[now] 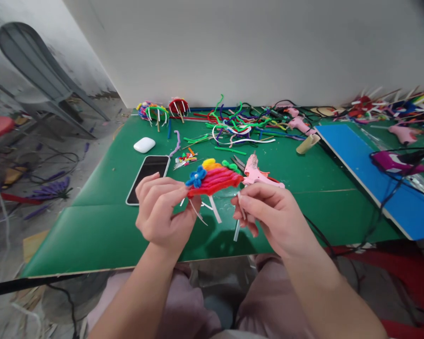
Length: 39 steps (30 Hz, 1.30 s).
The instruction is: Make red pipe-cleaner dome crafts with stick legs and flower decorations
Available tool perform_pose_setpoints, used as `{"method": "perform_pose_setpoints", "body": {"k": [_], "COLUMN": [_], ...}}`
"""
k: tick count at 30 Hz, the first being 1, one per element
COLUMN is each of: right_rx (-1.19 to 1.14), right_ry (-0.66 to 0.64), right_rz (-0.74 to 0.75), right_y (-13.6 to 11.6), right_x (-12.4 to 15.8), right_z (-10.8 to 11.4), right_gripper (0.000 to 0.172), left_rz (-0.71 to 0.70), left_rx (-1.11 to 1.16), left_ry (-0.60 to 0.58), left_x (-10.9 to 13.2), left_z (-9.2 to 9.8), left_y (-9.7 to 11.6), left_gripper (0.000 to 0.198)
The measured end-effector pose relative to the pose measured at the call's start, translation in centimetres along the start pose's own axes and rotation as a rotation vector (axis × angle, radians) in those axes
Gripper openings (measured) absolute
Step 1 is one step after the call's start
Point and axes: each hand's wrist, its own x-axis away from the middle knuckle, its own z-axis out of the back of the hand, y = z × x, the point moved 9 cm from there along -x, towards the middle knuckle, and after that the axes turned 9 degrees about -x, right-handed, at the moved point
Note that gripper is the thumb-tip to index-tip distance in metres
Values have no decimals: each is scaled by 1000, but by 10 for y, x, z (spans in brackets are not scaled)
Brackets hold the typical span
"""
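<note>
My left hand [162,212] is closed on the left edge of a small pipe-cleaner umbrella [215,181], striped red, pink, orange and yellow, with a blue flower [197,177] on it. White ribs stick out under the canopy. My right hand [268,212] pinches a white stick [237,230] that hangs below the umbrella's right side. Both hands hover just above the near part of the green table [102,221]. A pink glue gun [256,174] lies right behind the umbrella.
A black phone [148,178] and a white earbud case [144,144] lie at left. Loose pipe cleaners [233,127] and two finished umbrellas [162,112] crowd the far edge. A blue board [371,174], more glue guns and cables sit at right.
</note>
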Motion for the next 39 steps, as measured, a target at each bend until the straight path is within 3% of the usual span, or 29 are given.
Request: {"method": "perform_pose_setpoints", "body": {"k": [39], "right_rx": [109], "right_ry": [71], "right_rz": [56], "right_y": [-6], "right_x": [1], "right_z": [4], "right_gripper": [16], "left_rz": [-21], "left_rx": [-51], "left_ry": [-60], "left_x": [1], "left_z": [-3], "left_y": [4], "left_gripper": [16]}}
